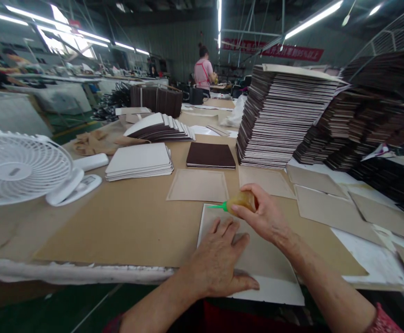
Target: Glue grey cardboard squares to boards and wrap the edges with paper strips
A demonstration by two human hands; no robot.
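Observation:
My right hand [262, 212] is wrapped round a yellowish glue bottle [242, 202] with a green nozzle. The nozzle points left, its tip over the far left corner of a beige panel [267, 259] with pale edges. On that same panel my left hand [223, 259] lies flat, fingers spread, below the bottle. The panel's near end reaches past the table edge. Just beyond it sit two flat beige pieces, one on the left [198, 185] and one on the right [266, 181].
A white fan [18, 171] stands at the left. Behind the work are white panels [139, 159], dark brown panels [211, 155] and a tall stack [285, 115]. More beige pieces [330, 208] lie at the right. Far back, a person in pink [203, 74] stands.

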